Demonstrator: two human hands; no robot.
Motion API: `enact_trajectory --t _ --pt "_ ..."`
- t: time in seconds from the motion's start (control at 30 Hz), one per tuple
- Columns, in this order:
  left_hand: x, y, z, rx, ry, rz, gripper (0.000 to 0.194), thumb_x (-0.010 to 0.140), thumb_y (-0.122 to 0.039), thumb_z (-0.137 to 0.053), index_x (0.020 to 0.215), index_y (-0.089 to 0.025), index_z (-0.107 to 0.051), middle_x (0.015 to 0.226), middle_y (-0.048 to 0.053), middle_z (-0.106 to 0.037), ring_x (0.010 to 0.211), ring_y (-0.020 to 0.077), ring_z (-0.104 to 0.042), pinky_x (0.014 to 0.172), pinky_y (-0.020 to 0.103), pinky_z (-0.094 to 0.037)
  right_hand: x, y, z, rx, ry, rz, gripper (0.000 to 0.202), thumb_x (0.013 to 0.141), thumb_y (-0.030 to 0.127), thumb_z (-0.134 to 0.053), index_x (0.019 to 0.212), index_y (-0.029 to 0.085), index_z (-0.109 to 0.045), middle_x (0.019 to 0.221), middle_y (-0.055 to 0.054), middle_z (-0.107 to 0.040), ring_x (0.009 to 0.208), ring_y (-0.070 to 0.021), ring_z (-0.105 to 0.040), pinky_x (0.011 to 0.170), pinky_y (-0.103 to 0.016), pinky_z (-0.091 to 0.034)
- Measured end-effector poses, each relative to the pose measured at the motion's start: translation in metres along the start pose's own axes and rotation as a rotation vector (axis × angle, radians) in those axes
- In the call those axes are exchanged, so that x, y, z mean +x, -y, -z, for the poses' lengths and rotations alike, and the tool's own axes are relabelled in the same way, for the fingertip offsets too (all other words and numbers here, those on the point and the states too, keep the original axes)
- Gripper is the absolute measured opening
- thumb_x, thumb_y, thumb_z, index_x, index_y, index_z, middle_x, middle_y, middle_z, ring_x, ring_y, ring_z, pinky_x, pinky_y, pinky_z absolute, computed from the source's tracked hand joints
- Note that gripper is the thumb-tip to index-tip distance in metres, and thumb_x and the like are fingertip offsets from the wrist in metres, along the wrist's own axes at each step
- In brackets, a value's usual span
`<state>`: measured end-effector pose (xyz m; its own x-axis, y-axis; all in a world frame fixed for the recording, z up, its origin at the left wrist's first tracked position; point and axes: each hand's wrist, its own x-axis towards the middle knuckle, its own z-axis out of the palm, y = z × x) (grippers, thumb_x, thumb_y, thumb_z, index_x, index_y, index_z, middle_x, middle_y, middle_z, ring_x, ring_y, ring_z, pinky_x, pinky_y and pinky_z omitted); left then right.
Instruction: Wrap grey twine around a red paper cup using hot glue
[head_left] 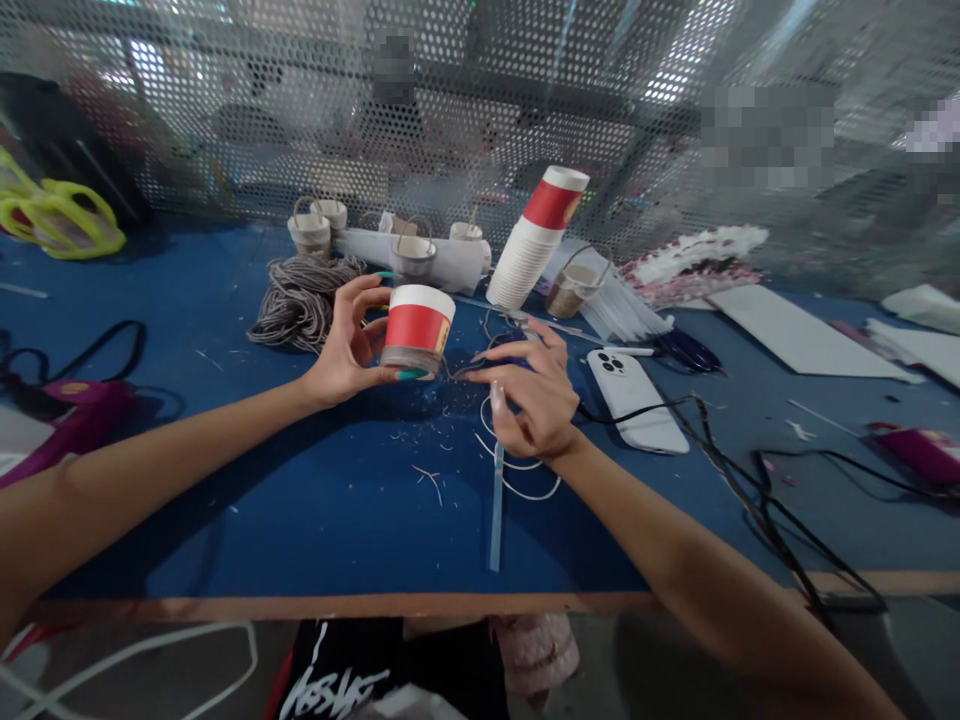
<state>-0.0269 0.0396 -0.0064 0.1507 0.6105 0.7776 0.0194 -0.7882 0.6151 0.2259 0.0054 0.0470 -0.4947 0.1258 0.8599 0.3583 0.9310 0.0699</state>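
My left hand [349,345] grips a red and white paper cup [417,325], thumb low on its side and fingers behind. Grey cord [409,360] is wound around one end of the cup, the lower one as it is held. Just right of it, my right hand [532,395] pinches what looks like the cord's loose end; the fingers partly hide it. Under that hand lie a clear glue stick [496,515] and a loop of thin white cord [536,495]. Behind my left hand sits a bundle of grey cord [296,305].
Farther back stand a leaning stack of paper cups [525,250] and several small cord-wrapped cups with handles, one a brown bucket [576,288]. Glue sticks [619,300], a white phone [637,400] and black cables [709,440] lie rightward. Yellow tape rolls [67,220] are left.
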Motion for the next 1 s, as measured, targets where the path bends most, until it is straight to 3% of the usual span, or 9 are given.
enact_trajectory --t 0.1,0.2,0.3,0.5,0.63,0.77,0.87,0.93,1.0 --pt "-0.001 -0.003 -0.003 0.001 0.02 -0.029 0.094 0.063 -0.069 -0.081 0.138 -0.04 -0.032 0.132 0.007 -0.047 0.118 0.0259 -0.061 0.095 0.042 -0.059 0.003 -0.001 -0.005 0.138 -0.047 -0.17 0.034 0.078 0.016 -0.059 0.109 0.027 -0.051 0.122 -0.008 -0.068 0.109 -0.0272 -0.066 0.103 -0.056 -0.048" --pt "-0.002 -0.008 -0.004 0.028 0.037 -0.052 0.088 0.067 -0.068 -0.079 0.137 -0.039 -0.033 0.137 0.008 -0.043 0.122 0.0266 -0.059 0.097 0.042 -0.059 0.001 -0.002 -0.012 0.296 0.141 -0.228 0.076 0.074 0.025 -0.069 0.138 0.025 -0.028 0.155 -0.019 -0.038 0.147 -0.0345 -0.037 0.117 -0.06 -0.037" --pt "-0.003 -0.014 -0.003 0.044 0.103 -0.059 0.087 0.071 -0.063 -0.078 0.138 -0.038 -0.031 0.14 0.009 -0.041 0.123 0.0275 -0.058 0.095 0.043 -0.06 -0.005 -0.002 -0.02 0.354 0.297 -0.244 0.094 0.075 0.023 -0.069 0.147 0.025 -0.01 0.16 -0.02 -0.029 0.154 -0.0334 -0.025 0.123 -0.061 -0.028" --pt "-0.005 -0.018 -0.003 0.11 0.204 -0.058 0.085 0.077 -0.042 -0.078 0.144 -0.031 -0.027 0.148 0.015 -0.037 0.138 0.0332 -0.049 0.109 0.052 -0.051 -0.009 0.0 -0.023 0.339 0.233 -0.262 0.09 0.077 0.016 -0.065 0.147 0.032 -0.01 0.16 -0.015 -0.032 0.152 -0.0317 -0.03 0.124 -0.064 -0.023" --pt "-0.006 -0.013 -0.004 0.258 0.166 -0.084 0.092 0.074 -0.032 -0.08 0.148 -0.027 -0.025 0.149 0.018 -0.035 0.142 0.0362 -0.042 0.116 0.057 -0.043 -0.005 0.005 -0.019 0.232 0.3 -0.25 0.088 0.079 0.014 -0.063 0.148 0.031 -0.012 0.16 -0.016 -0.034 0.152 -0.0331 -0.032 0.124 -0.068 -0.011" --pt "-0.006 -0.011 -0.004 0.377 0.095 -0.148 0.085 0.074 -0.032 -0.081 0.144 -0.026 -0.033 0.138 0.015 -0.044 0.133 0.0318 -0.049 0.109 0.053 -0.05 -0.003 0.01 -0.019 0.166 0.304 -0.225 0.083 0.08 0.013 -0.061 0.148 0.027 -0.014 0.162 -0.018 -0.032 0.153 -0.0333 -0.029 0.124 -0.069 -0.011" --pt "-0.006 -0.009 -0.003 0.428 -0.034 -0.164 0.083 0.073 -0.037 -0.084 0.14 -0.026 -0.036 0.132 0.013 -0.044 0.128 0.0302 -0.05 0.106 0.052 -0.052 -0.003 0.013 -0.021 0.167 0.252 -0.293 0.078 0.081 0.014 -0.062 0.145 0.023 -0.018 0.159 -0.022 -0.034 0.151 -0.0341 -0.033 0.123 -0.066 -0.022" --pt "-0.006 -0.007 -0.002 0.45 -0.14 -0.148 0.087 0.069 -0.041 -0.087 0.137 -0.027 -0.035 0.132 0.012 -0.041 0.129 0.0299 -0.049 0.106 0.052 -0.051 -0.004 0.016 -0.021 0.235 0.227 -0.349 0.074 0.083 0.016 -0.061 0.144 0.022 -0.021 0.157 -0.023 -0.038 0.14 -0.0329 -0.051 0.115 -0.059 -0.042" --pt "-0.006 -0.003 -0.002 0.461 -0.241 -0.119 0.09 0.066 -0.047 -0.088 0.136 -0.028 -0.034 0.133 0.011 -0.039 0.13 0.03 -0.047 0.108 0.053 -0.049 -0.006 0.02 -0.019 0.33 0.216 -0.357 0.067 0.084 0.015 -0.059 0.142 0.023 -0.025 0.152 -0.022 -0.046 0.112 -0.0261 -0.071 0.098 -0.048 -0.058"
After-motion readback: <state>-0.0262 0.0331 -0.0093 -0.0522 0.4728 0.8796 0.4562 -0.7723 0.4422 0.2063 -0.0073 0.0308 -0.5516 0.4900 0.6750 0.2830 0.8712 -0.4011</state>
